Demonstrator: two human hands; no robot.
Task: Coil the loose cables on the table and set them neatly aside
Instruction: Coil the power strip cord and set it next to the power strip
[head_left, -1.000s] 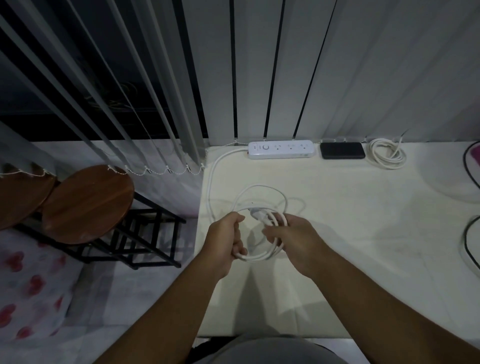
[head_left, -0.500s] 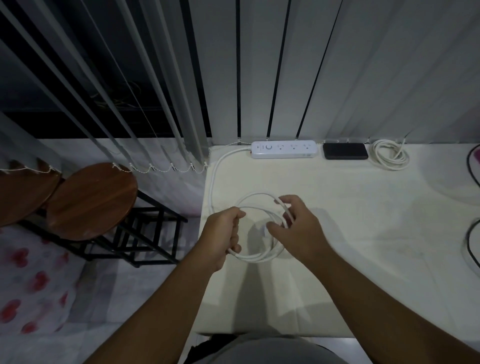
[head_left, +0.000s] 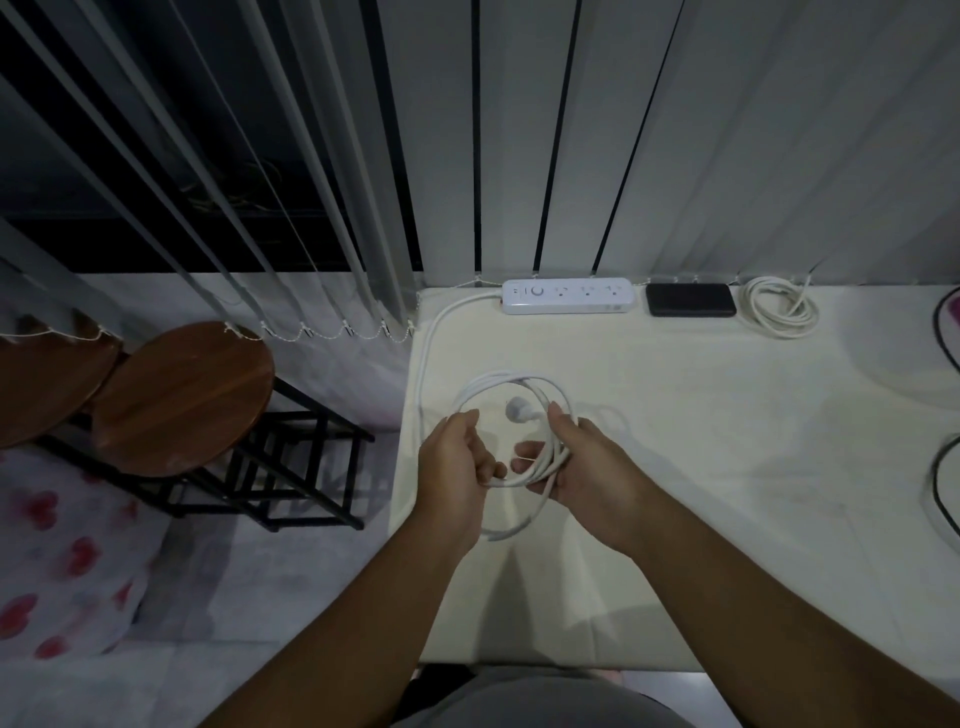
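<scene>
Fingers (head_left: 524, 448) of right hand (head_left: 592, 467) curled around white cable coil (head_left: 511, 384); left hand (head_left: 457, 457) pinching its near loop. Held just above counter (head_left: 675, 467), at 11 o'clock. Second coil (head_left: 776, 306) at 1 o'clock.

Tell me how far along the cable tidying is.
Done: one coiled white cable lies at the table's back edge, beside the black device. In hand: the right hand grips a bundle of white cable loops while the left hand holds the loose end. Left: finishing this coil, setting it aside, then the dark cables at the table's right edge.
</scene>
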